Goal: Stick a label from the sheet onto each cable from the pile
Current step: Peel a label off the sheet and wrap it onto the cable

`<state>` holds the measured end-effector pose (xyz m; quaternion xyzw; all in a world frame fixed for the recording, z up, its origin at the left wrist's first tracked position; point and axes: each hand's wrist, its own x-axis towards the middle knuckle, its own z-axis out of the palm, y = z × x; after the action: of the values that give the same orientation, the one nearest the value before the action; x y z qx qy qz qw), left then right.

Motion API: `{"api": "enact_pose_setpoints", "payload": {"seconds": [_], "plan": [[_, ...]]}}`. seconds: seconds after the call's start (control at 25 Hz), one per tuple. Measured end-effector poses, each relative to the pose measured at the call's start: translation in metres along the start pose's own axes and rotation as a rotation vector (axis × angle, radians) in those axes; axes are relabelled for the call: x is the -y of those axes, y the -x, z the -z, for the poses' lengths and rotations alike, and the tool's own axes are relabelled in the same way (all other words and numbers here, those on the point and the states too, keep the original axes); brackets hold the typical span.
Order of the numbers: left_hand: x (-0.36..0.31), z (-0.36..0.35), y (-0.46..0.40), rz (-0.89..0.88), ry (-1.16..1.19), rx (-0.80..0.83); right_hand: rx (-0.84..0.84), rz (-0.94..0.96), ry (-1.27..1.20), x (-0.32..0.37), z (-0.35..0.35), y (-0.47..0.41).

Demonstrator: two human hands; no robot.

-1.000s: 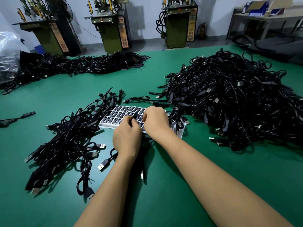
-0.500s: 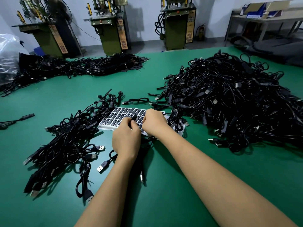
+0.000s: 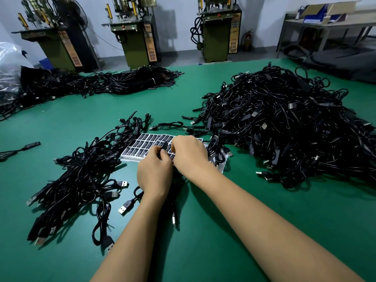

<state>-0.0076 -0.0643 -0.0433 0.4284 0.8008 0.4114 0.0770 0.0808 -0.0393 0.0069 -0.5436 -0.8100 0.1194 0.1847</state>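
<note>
Pressing together over the label sheet [image 3: 146, 146], my left hand [image 3: 154, 173] and right hand [image 3: 190, 154] now pinch one lifted label [image 3: 165, 147] by the cable, ready for wrapping; the pile [image 3: 284, 127] waits rightward.

Table [image 3: 203, 231]: plain green surface. Cable pile [image 3: 284, 127]: black, with silver plug ends. Smaller cable heap [image 3: 81, 176]: black, silver plugs. Label sheet [image 3: 146, 144]: white backing, grid of black labels with white print. Machines [image 3: 134, 41]: olive green, with orange-and-black panels and yellow posts. Wall [image 3: 179, 5]: white. Bin [image 3: 317, 16]: blue.
</note>
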Motion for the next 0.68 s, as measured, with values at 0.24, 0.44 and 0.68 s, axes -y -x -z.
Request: {"api": "enact_pose_setpoints", "payload": {"seconds": [0.24,0.44,0.68], "plan": [[-0.003,0.005,0.001,-0.109,0.112,-0.093,-0.215,-0.069,-0.425,-0.033,0.018,0.016],[-0.024,0.001,0.017,-0.306,0.566,0.27,-0.438,-0.164,-0.821,-0.081,0.036,0.035],[-0.029,-0.011,0.027,-0.042,0.752,0.776,-0.54,-0.195,-1.0,-0.083,0.012,0.043]]}}
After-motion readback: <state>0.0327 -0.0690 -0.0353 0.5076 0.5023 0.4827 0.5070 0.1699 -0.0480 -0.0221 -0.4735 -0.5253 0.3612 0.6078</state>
